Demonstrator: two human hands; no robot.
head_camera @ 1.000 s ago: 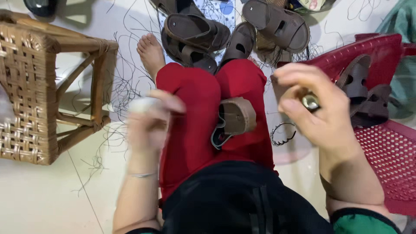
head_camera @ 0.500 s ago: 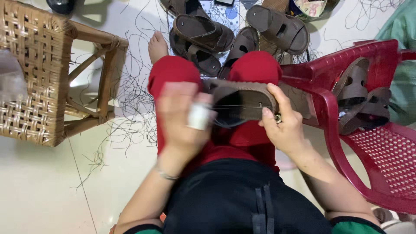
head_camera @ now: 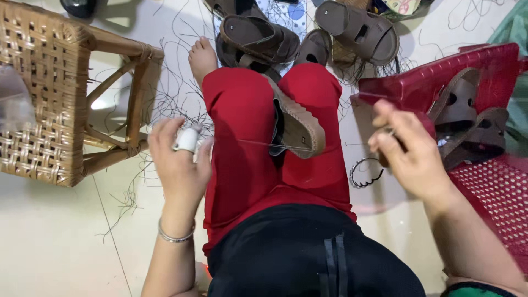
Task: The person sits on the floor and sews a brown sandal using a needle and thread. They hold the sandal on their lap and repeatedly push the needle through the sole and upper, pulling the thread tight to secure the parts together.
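- Between the two hands, a brown leather sandal with a stitched tan sole edge (head_camera: 297, 124) sits wedged on its side between the person's red-trousered knees (head_camera: 242, 121), sole edge up.
- A thin dark thread (head_camera: 242, 143) runs taut from the sandal out to the left hand (head_camera: 179, 165), and seemingly on toward the right hand (head_camera: 410, 154).
- Left hand: clenched around the thread, with a white wrapping on one finger (head_camera: 188, 138) and a silver bangle (head_camera: 175, 237) at the wrist.
- Right hand: fingers pinched together, raised to the right of the sandal; it seems to grip something small, but what cannot be told.
- Handling, as I judge it: the sandal looks light, its sole stiff but bendable, the straps soft; the firm sole edge is the best place to grip. The thread looks thin enough to cut into bare skin.
- Left of the left hand stands a woven cane stool (head_camera: 49, 99); loose thread offcuts lie on the pale floor (head_camera: 49, 242) around it.
- Right of the right hand, a red plastic basket (head_camera: 484, 181) holds more brown sandals (head_camera: 467, 121).
- Beyond the knees lie further brown sandals (head_camera: 308, 33) and a bare foot (head_camera: 202, 58).
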